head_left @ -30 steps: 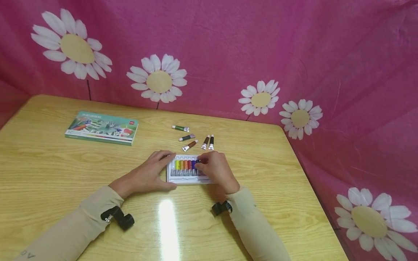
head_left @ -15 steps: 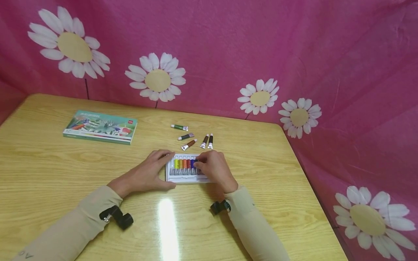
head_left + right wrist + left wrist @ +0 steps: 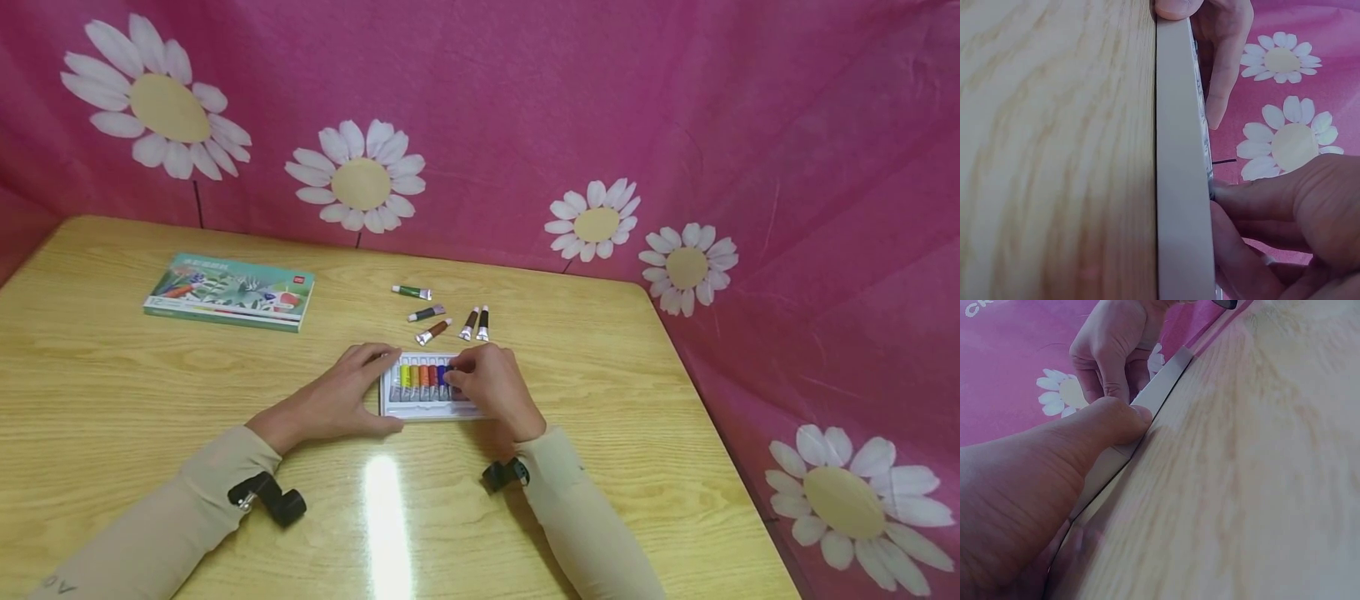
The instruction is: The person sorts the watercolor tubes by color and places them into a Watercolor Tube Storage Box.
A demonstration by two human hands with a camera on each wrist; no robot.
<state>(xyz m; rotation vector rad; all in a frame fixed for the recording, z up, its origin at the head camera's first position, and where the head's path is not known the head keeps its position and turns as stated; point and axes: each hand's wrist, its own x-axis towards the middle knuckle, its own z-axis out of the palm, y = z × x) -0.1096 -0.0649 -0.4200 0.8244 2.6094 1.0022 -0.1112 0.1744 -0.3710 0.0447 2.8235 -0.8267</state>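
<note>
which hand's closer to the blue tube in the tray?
Right. In the head view, the right hand is just right of the blue tube, contact unclear; the left hand grips the left end of the white tray.

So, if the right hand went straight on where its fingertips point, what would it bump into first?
Probably the small blue paint tube in the white plastic tray, beside the right hand, though depth is hard to judge.

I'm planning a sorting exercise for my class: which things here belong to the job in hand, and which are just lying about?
In the job: left hand, right hand, white tray, tube row inside.
Apparently lying about: five loose tubes, green printed box; neither is touched.
</note>
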